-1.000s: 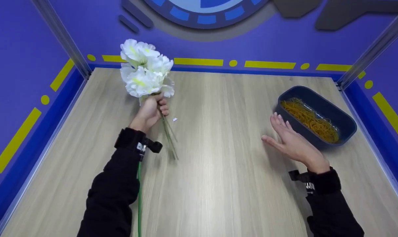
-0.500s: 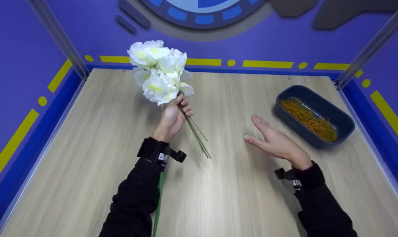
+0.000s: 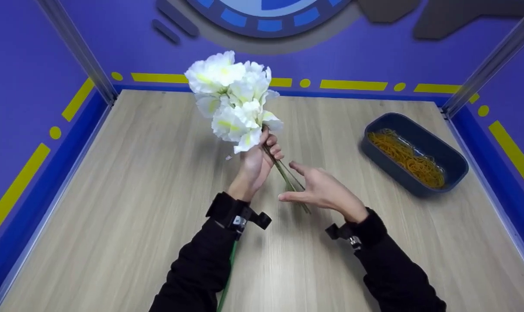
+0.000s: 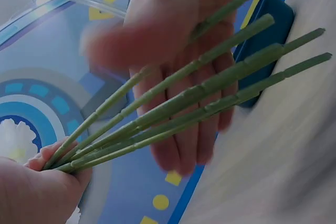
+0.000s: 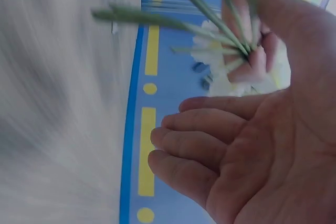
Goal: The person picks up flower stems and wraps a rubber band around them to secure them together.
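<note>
A bunch of white artificial-looking flowers [image 3: 236,99] leans up and to the left in the head view. My left hand [image 3: 253,169] grips its green stems [image 3: 281,171] just under the blossoms. Below that grip the stems fan out toward the lower right, and several separate ends show in the left wrist view. At the stem ends is my right hand [image 3: 327,190], its thumb and fingers spread apart. In the left wrist view its palm and straight fingers [image 4: 181,145] lie behind the stems, with the blurred thumb on the near side. Whether it touches them I cannot tell.
A dark blue-grey tub [image 3: 387,171] stands at the right of the wooden table [image 3: 158,173]. Inside lies a tangle of thin yellow-brown bands [image 3: 422,171], like rubber bands. A tiny white scrap [image 3: 228,157] lies left of my left hand. Blue walls border the table.
My left hand has carried the flowers to the right, toward the middle. My right hand has moved left, away from the tub, and now is at the stem ends. The tub stays put.
</note>
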`<state>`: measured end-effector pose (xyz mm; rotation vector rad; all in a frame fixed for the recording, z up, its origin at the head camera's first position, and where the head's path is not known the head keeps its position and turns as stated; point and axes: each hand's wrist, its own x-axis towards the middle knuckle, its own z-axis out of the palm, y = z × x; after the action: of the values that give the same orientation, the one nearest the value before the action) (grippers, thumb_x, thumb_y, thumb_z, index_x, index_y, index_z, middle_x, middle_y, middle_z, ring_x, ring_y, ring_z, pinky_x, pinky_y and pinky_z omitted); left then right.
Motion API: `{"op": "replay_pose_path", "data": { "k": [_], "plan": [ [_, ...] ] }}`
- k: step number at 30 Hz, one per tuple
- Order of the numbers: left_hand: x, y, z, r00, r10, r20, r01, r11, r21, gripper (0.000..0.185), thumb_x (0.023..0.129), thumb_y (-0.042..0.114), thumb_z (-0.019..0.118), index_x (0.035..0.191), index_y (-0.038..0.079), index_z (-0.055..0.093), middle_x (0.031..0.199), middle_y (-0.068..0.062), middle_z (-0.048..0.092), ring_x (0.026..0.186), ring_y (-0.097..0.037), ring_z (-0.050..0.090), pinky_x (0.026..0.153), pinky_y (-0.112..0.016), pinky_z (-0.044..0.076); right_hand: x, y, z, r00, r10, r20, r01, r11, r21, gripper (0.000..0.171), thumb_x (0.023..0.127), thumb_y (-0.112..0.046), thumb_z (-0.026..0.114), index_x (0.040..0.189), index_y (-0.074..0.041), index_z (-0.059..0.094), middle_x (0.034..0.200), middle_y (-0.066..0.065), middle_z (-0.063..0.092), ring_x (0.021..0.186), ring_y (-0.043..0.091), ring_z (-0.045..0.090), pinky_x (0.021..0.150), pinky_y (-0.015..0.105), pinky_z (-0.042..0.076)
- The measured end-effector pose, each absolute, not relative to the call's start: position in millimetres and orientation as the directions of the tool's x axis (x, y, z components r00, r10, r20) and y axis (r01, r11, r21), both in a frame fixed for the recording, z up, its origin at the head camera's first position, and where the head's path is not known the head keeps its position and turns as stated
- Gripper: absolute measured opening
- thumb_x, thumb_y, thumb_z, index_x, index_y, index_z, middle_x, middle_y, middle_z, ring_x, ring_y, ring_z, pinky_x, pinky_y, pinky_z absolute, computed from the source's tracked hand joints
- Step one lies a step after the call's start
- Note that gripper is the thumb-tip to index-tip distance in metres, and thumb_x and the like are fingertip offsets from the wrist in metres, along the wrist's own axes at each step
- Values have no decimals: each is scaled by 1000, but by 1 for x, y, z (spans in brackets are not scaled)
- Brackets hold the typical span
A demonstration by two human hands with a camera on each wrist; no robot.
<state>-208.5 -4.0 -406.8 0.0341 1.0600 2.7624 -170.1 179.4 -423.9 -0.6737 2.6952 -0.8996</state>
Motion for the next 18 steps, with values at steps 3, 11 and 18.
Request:
{"op": "replay_pose_path", "data": {
  "k": [3, 11, 18],
  "plan": [
    [-206, 0, -406, -986, 164, -29, -146, -763, 630, 18, 111, 19, 35, 94, 13, 36, 77, 1, 35, 63, -12, 33, 57, -24, 32, -171, 172, -429, -882, -467, -61, -309, 671, -673, 70, 86, -57, 74, 126, -1, 64, 67, -8, 44, 57, 12, 47, 58, 33, 48],
    [-203, 2, -409, -992, 128, 21, -93, -810, 579, 21, 111, 21, 34, 92, 13, 34, 78, 0, 32, 63, -12, 31, 57, -23, 30, -169, 164, -438, -882, -470, -47, -255, 557, -790, 34, 104, -34, 56, 78, -13, 62, 61, -5, 58, 47, 16, 52, 42, 24, 38],
    [-200, -1, -412, -992, 126, 18, -96, -835, 541, 21, 110, 18, 37, 90, 12, 36, 74, 0, 34, 62, -12, 35, 57, -23, 33, -167, 161, -439, -908, -419, -18, -276, 630, -726, 49, 105, -35, 49, 61, -20, 35, 55, -12, 29, 48, 8, 25, 46, 26, 22]
  ]
}}
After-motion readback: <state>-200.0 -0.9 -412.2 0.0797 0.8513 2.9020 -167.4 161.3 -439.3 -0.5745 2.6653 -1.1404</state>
